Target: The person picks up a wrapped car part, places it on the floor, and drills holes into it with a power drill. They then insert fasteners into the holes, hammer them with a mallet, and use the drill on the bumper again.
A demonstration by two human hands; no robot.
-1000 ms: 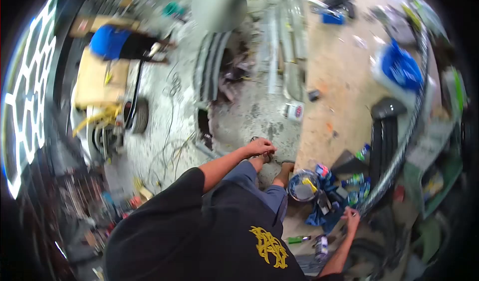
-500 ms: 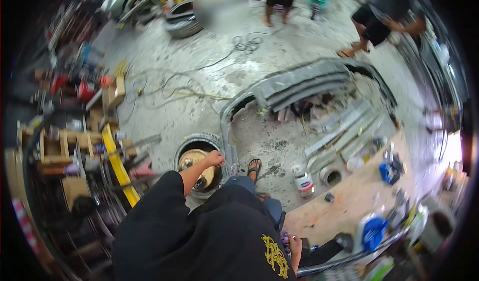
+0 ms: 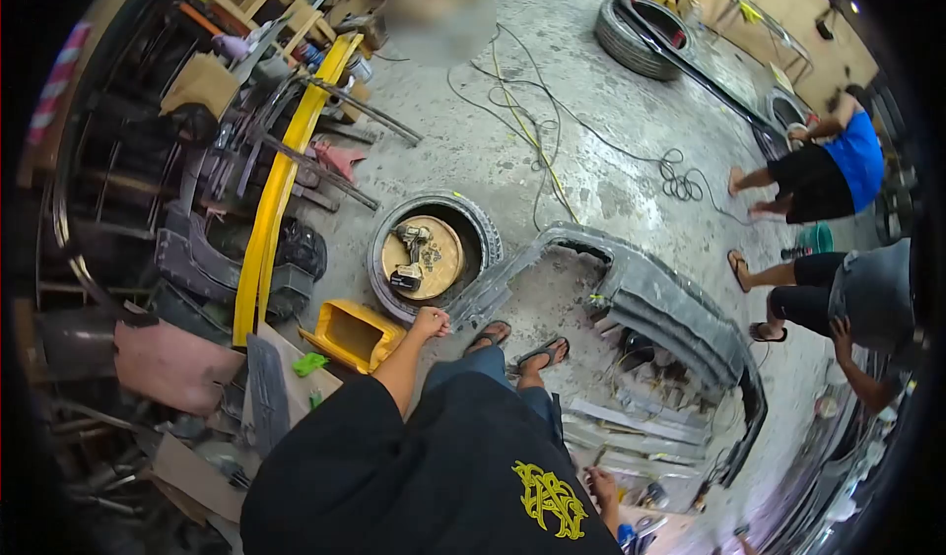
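Note:
My left hand (image 3: 431, 325) is closed in a loose fist, with nothing sticking out of it. It hangs in front of me, overlapping the near end of a grey car bumper (image 3: 680, 333) on the floor. Just beyond the fist lies a tire (image 3: 485, 235) with a round, stained board (image 3: 448, 255) inside it. On that board rests a cordless power tool (image 3: 409, 260) with a black battery. My right hand (image 3: 603, 488) hangs low at my right side, its fingers curled; what they hold, if anything, I cannot tell.
A yellow bin (image 3: 357, 334) stands left of my feet, near a long yellow beam (image 3: 286, 195) and stacked parts. Cables (image 3: 540, 127) trail over the floor. Metal strips (image 3: 636, 427) lie inside the bumper's curve. Two people, one in a blue shirt (image 3: 855, 161), are at the right.
My view has turned left, so the tire and bumper sit differently in it. The yellow bin and power tool now show clearly. My left hand stays closed; my right hand remains low.

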